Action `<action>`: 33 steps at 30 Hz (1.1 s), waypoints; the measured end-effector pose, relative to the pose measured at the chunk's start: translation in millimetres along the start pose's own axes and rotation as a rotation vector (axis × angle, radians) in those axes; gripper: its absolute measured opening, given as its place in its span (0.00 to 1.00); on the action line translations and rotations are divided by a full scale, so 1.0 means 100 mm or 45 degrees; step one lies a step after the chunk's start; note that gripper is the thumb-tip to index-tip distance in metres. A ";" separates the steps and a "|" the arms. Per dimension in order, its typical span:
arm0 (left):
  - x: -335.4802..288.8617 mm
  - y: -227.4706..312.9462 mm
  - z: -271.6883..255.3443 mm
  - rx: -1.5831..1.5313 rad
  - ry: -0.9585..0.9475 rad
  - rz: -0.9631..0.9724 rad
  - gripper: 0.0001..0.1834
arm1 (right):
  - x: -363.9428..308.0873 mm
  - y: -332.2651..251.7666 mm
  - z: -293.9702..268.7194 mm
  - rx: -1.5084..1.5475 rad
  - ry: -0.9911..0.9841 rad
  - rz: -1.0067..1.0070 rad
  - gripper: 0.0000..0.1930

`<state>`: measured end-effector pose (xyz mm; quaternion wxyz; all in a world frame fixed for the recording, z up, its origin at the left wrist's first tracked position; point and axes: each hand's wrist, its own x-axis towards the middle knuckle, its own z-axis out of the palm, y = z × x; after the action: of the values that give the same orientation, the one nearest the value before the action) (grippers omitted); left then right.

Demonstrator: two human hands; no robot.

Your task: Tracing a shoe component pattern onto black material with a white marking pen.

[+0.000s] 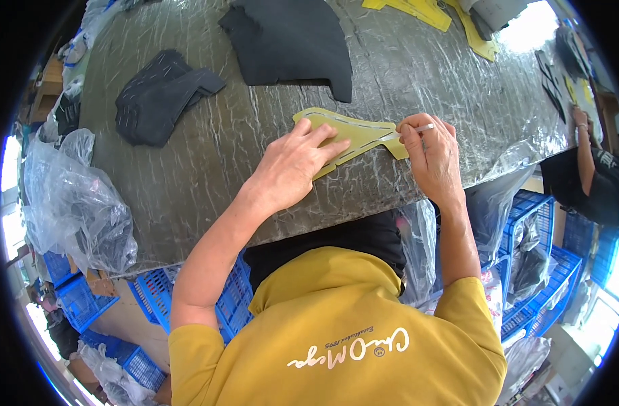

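Observation:
A yellow pattern template (353, 135) with long slots along its edges lies on the table near its front edge. A sliver of dark material shows beside its lower right edge. My left hand (289, 162) rests on the template's left part with fingers spread flat, holding nothing. At the template's right end my right hand (432, 159) pinches a slim white pen (424, 127). Its writing tip is hard to make out, close to a slot at the narrow end.
The table (187, 196) has a wrinkled plastic cover. Left of centre lies a stack of dark cut pieces (157, 101); a larger dark stack (292, 47) lies beyond. More yellow templates (417, 10) lie far right. Blue crates (526, 223) stand below; another person's arm (584, 155) reaches in at right.

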<state>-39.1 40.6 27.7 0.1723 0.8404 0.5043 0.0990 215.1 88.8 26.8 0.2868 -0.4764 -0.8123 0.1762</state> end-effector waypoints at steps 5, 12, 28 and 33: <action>0.01 0.00 0.00 -0.002 0.000 0.012 0.33 | 0.03 0.06 -0.06 -0.053 0.035 0.078 0.08; 0.01 -0.01 0.02 -0.020 0.022 0.024 0.32 | 0.04 0.08 -0.08 -0.032 0.031 -0.015 0.08; -0.05 0.04 0.14 0.085 0.105 0.022 0.31 | -0.03 0.13 0.15 -0.060 -0.169 0.205 0.11; -0.10 0.08 0.21 0.127 0.162 0.010 0.32 | -0.03 0.13 0.14 0.106 -0.118 0.239 0.10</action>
<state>-30.6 24.3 11.6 0.0972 0.8420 0.5151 0.1276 216.0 91.9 8.1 0.2506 -0.5294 -0.7685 0.2576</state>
